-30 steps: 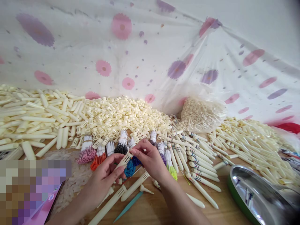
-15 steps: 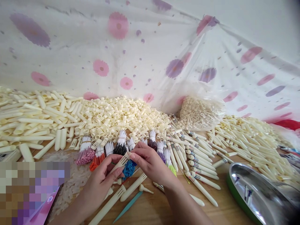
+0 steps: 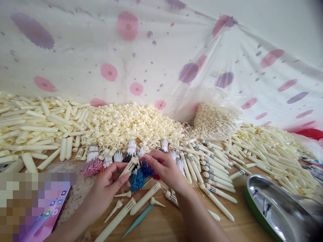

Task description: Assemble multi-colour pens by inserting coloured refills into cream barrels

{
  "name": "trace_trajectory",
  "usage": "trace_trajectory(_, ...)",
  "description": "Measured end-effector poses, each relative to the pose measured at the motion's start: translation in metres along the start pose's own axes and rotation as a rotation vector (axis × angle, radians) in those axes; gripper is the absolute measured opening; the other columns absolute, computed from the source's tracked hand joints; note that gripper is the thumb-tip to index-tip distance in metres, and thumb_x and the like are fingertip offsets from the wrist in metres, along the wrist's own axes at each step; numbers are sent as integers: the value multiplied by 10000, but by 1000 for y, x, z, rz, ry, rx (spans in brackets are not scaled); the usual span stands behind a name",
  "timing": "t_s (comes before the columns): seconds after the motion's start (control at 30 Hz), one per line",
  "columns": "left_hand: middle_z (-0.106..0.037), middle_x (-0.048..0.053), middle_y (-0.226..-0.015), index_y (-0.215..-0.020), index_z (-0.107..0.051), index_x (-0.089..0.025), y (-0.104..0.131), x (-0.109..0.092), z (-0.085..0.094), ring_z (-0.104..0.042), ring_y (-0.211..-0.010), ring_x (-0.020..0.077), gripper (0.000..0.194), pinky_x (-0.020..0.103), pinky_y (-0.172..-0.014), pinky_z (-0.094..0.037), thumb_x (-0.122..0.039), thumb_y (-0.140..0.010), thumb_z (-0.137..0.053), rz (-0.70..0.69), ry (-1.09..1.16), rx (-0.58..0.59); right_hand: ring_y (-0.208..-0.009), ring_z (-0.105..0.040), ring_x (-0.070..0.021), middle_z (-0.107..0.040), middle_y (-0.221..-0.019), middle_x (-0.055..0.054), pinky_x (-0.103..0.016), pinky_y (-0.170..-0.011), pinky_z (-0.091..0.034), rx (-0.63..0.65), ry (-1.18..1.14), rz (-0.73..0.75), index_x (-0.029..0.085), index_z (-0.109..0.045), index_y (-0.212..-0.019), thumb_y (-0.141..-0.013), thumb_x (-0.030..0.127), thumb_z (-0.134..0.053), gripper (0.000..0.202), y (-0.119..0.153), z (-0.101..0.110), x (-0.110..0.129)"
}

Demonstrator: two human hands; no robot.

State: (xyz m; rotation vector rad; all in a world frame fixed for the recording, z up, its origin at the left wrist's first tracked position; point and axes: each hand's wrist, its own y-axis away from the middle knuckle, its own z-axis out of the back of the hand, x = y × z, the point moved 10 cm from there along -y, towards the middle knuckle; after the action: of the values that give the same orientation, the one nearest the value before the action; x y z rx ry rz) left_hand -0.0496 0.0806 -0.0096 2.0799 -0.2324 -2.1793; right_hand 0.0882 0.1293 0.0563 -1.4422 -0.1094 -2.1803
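Near the middle of the table, my left hand is closed around a cream pen barrel with a slotted top, tilted up to the right. Something dark shows at its slots. Just right of the barrel's top, my right hand has thumb and forefinger pinched together; whatever they hold is hidden or too small to make out. Behind the hands stand bundles of coloured refills, among them a light blue bundle and a pink bundle. Below lie a slotted barrel and a teal pointed stick.
Slotted cream tops are heaped at the back, with plain barrels to their left. Finished-looking multicolour pens lie right of my hands, beside a metal bowl. A phone lies front left. A clear bag holds small parts.
My right fingertips have come off the top of the barrel and moved slightly up and right. My left hand has shifted a little left with the barrel. Icons now show on the phone screen.
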Motion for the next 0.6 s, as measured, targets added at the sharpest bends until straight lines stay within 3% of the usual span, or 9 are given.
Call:
trace_trajectory(0.1, -615, -32, -642, -985, -567, -214, -2, 2, 15, -564, -603, 140, 328, 228, -532, -458, -417, -740, -646, 35, 108, -126, -759, -570, -139, -633, -833, -34, -246, -663, -441, 39, 196, 97, 196, -653, -939, -861, 289, -550, 159, -1, -3, 3)
trace_trajectory(0.27, -604, -29, -636, -883, -591, -216, -6, 14, 17, -549, -538, 130, 260, 237, -524, -453, -450, -769, -598, 98, 237, -156, -857, -588, -165, -666, -909, -54, -265, -758, -449, 360, 552, 377, 180, -611, -1003, -854, 134, -526, 177, 17, -51, 3)
trace_trajectory(0.43, -570, -38, -633, -796, -563, -231, -6, 19, 12, -556, -598, 149, 266, 236, -527, -478, -496, -767, -567, 84, 164, -170, -877, -587, -170, -662, -892, -71, -280, -825, -444, 408, 670, 551, 157, -575, -970, -906, 147, -441, 149, 37, -75, 1)
trace_trajectory(0.6, -546, -43, -621, -743, -515, -234, -6, 22, 3, -574, -606, 165, 298, 268, -540, -524, -529, -735, -560, 102, 38, -138, -878, -590, -174, -658, -873, -82, -287, -836, -450, 399, 741, 620, 139, -561, -917, -917, 149, -426, 136, 45, -89, -6)
